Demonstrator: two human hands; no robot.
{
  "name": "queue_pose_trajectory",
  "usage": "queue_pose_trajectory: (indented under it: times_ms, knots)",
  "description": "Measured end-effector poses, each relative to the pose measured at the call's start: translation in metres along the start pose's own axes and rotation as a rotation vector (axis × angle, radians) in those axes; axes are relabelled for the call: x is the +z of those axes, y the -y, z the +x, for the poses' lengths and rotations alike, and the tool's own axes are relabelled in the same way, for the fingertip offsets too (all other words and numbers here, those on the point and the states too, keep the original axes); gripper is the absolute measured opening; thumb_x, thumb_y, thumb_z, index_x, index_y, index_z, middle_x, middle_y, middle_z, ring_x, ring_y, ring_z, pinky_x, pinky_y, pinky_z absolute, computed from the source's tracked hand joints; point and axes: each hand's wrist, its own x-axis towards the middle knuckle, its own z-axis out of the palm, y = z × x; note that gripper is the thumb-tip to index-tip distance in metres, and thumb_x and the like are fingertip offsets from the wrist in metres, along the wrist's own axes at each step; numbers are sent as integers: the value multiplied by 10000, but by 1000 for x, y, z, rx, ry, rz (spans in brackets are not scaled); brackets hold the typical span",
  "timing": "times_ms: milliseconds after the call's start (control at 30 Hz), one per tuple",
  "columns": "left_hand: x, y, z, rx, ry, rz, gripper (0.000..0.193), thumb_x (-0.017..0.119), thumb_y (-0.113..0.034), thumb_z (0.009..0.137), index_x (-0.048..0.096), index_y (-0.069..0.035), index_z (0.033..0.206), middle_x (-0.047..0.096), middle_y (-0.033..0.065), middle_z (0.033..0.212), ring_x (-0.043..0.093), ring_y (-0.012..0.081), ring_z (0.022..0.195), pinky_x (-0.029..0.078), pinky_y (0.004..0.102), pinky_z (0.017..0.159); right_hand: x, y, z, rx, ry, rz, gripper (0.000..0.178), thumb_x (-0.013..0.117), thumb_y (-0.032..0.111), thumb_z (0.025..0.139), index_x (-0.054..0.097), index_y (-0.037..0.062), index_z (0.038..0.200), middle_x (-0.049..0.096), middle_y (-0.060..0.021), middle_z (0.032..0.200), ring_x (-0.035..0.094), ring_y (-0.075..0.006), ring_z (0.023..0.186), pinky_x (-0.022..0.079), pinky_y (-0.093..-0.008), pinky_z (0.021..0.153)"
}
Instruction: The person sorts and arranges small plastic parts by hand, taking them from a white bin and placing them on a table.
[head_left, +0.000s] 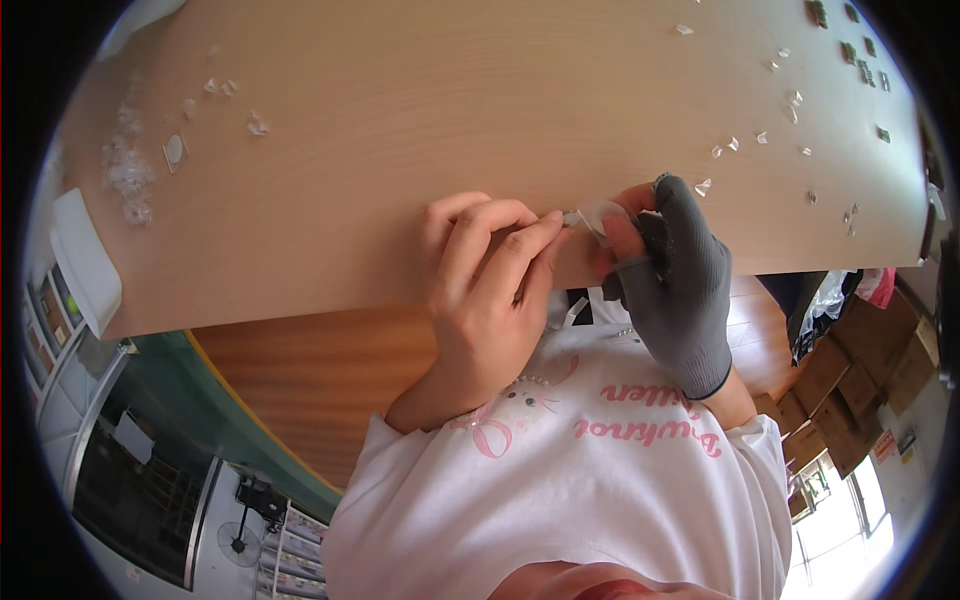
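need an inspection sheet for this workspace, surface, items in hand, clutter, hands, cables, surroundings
Surface: wood-look table, pale, faintly grained.
Items in hand: small greyish piece and translucent film; exact kind unclear.
Clutter: clear scraps scattered at right, a clear heap at left, small dark pieces at upper right.
Hands: left hand, bare, pinches the piece; right hand, grey-gloved with bare fingertips, grips the film.
Cables: nothing seen.
Surroundings: fan at lower left, brown boxes at right.
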Motion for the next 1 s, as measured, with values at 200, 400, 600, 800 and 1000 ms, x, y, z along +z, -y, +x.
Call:
queue_pose_trajectory:
  times_ms: [200, 400, 600, 800, 1000]
  knots:
    - [2, -1, -3, -1, -12, -40, 241, 791, 36, 691, 700, -16, 908, 593, 51, 854, 531, 258, 819, 439, 362, 659, -2, 1, -4, 10, 27, 13, 137, 599, 50, 943, 510, 5, 1037, 609, -87, 607, 613, -203, 496, 452, -282, 490]
    - [1, 3, -3, 34, -3, -20, 268, 785, 41, 671, 701, 1, 923, 590, 62, 857, 530, 265, 812, 432, 349, 647, -1, 5, 1, -31, 43, -177, 101, 615, 28, 921, 545, 3, 990, 575, -105, 593, 608, -265, 499, 440, -314, 476]
    - [0, 0, -1, 34, -2, -23, 258, 786, 48, 669, 698, 10, 909, 586, 66, 845, 533, 263, 804, 437, 357, 645, -5, 6, 8, -229, 69, -228, 69, 630, 15, 901, 565, 18, 925, 570, -122, 605, 608, -302, 528, 442, -335, 487]
    - [2, -1, -1, -3, -15, -42, 249, 804, 54, 664, 690, 4, 880, 583, 65, 835, 537, 257, 802, 444, 355, 654, -14, 12, 6, 158, 132, 76, 43, 579, -17, 903, 558, 5, 933, 581, -110, 617, 652, -226, 542, 464, -289, 506]
    - [2, -1, -1, 0, -6, -36, 227, 793, 44, 683, 688, 4, 880, 588, 64, 843, 539, 258, 802, 445, 351, 655, -6, 5, 5, -36, 90, -25, 30, 579, -6, 909, 553, 6, 910, 570, -97, 601, 630, -190, 504, 456, -268, 493]
